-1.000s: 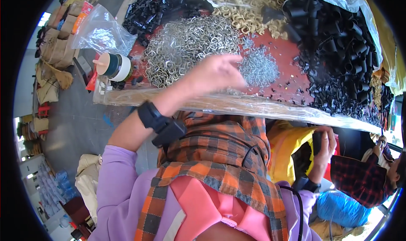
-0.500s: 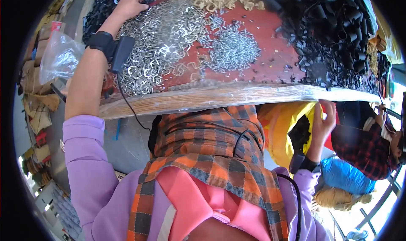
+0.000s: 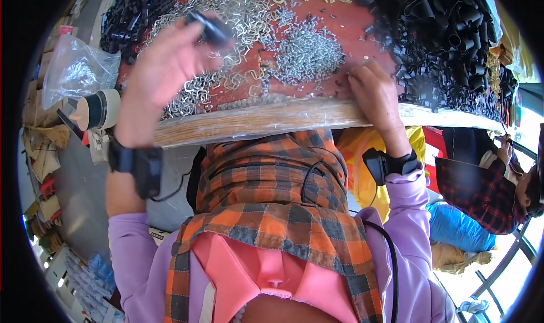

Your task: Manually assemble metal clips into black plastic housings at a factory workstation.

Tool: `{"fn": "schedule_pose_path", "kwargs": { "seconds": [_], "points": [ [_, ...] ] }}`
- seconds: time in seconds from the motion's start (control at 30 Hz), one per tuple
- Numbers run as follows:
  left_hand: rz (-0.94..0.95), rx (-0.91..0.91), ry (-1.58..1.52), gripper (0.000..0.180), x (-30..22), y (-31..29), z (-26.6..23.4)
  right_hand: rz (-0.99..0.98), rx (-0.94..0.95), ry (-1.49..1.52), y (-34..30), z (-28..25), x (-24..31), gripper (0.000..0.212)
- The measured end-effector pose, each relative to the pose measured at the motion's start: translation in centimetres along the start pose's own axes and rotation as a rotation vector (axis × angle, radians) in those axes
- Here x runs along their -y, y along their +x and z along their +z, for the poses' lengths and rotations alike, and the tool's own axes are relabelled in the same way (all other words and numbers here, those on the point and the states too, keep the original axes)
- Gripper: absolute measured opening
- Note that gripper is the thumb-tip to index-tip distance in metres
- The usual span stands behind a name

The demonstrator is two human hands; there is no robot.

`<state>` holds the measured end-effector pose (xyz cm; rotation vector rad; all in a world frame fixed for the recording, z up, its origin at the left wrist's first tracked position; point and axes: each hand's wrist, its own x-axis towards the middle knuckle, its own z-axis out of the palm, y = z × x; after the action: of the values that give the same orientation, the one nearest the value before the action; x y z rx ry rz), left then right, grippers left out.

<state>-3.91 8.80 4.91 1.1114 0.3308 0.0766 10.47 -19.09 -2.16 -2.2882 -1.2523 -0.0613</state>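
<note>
A small black tubular piece (image 3: pixel 212 30) sits pinched in the fingers (image 3: pixel 190 31) of the left hand (image 3: pixel 167 68), lifted clear above the red bench (image 3: pixel 362 34). It looks dark, short and rounded, blurred by motion, so its exact shape is hard to tell. Half a second ago this hand was stretched far out to the heap of black clips (image 3: pixel 127 17) at the bench's far left; now it has come back toward the middle with the piece in its grip, which I judge to mean one part has been picked from that heap and brought to the working area.

The right hand (image 3: pixel 377 93) has changed too: a moment ago it hung below the bench edge, and now it rests on the wooden front rim (image 3: pixel 272 116), its fingers curled down onto the surface among loose small bits; whether they grip anything I cannot tell.

Beneath the raised left hand lies a spread of silvery bent-wire clips (image 3: pixel 226 17), and just right of it a denser pile of small shiny metal pieces (image 3: pixel 309 54). A large mound of black tube sections (image 3: pixel 447 40) fills the right of the bench. Off the left end stand a roll of tape (image 3: pixel 99 109) and a clear plastic bag (image 3: pixel 76 71).
</note>
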Motion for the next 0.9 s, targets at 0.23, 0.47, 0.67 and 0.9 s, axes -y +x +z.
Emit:
{"fn": "schedule_pose_path", "kwargs": {
  "seconds": [0.23,0.47,0.67,0.9],
  "points": [
    [-0.397,0.307,-0.578,0.025,6.7,-1.9,2.7,0.039,0.085,-0.062,0.6,0.4,-0.3,0.011],
    [-0.309,0.173,-0.343,0.024,8.2,-2.1,5.2,0.212,0.194,0.515,0.3,-0.3,3.2,0.014],
    [-0.214,0.083,-0.193,0.021,8.3,-2.7,6.4,0.621,0.465,1.530,0.1,0.3,6.9,0.018],
    [0.165,0.108,0.351,0.011,9.3,-2.8,6.4,0.800,0.544,1.769,-0.5,1.0,7.7,0.020]
  ]
}}
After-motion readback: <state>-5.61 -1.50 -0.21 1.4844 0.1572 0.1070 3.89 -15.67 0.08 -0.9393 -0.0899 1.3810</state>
